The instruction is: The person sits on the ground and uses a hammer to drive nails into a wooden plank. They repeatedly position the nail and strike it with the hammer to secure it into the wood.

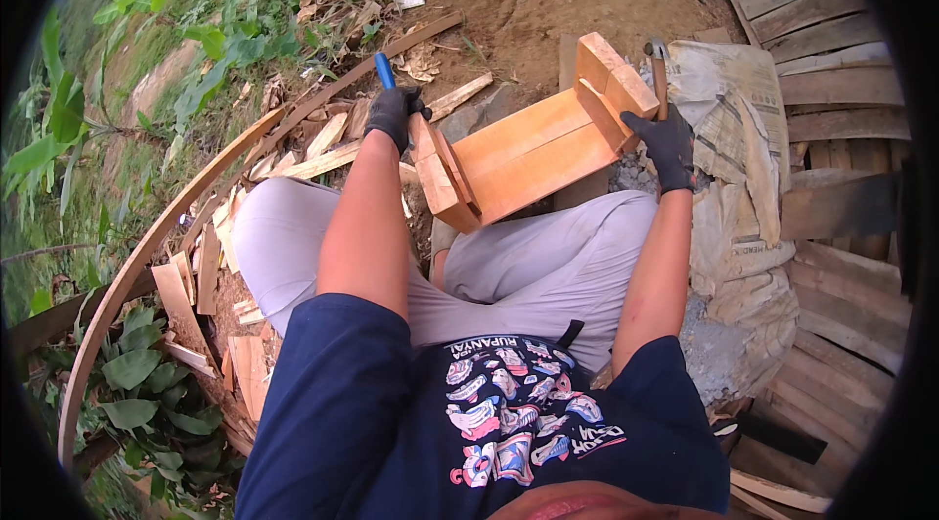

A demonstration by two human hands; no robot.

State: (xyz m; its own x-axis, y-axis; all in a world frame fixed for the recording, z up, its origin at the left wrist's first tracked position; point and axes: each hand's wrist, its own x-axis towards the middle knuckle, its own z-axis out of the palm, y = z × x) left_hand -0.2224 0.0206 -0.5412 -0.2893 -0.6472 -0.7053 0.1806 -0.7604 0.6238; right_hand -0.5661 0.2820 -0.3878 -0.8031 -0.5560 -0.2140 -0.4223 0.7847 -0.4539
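While holding wooden piece [533,141] at far edge of lap [558,261], slanted lengthwise up rightward: clamping left end and blue handle [384,71] in left hand [391,118], clasping hammer [660,82] in right hand [668,150], touching right end.

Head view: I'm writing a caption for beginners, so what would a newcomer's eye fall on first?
Probably the orange-brown wooden piece at upper centre, a flat panel with thick boards at both ends, between the dark-gloved left grip and right grip. Next, the blue handle jutting up from the left grip and the hammer at the right one. Pale wood scraps litter the ground at left.
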